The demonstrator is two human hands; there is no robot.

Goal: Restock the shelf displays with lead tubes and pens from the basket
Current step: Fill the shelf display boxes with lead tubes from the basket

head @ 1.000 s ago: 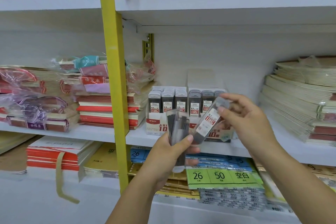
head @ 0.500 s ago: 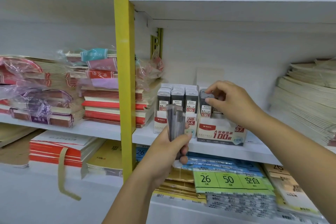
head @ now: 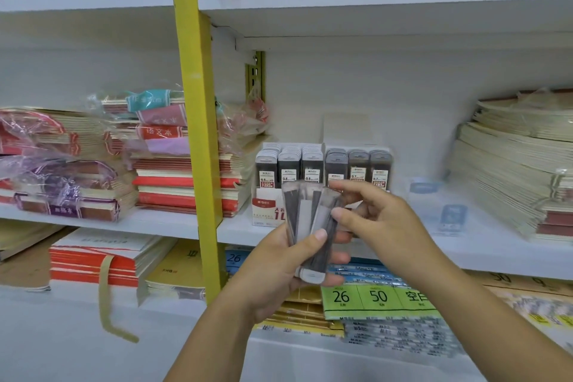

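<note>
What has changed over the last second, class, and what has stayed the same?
The right hand set its tube among the shelved 0.7 tubes, let go, and came back to pinch another of the lead tubes fanned in the left hand. The left hand kept its grip.

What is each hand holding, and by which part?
Left hand grips a fan of lead tubes around their lower halves; right hand pinches the upper end of the rightmost tube.

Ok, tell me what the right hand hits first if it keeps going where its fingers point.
The right hand points left at the fanned lead tubes gripped in the left hand; the rightmost tube comes first. Its fingertips look to be at that tube's edge, contact unclear.
</note>
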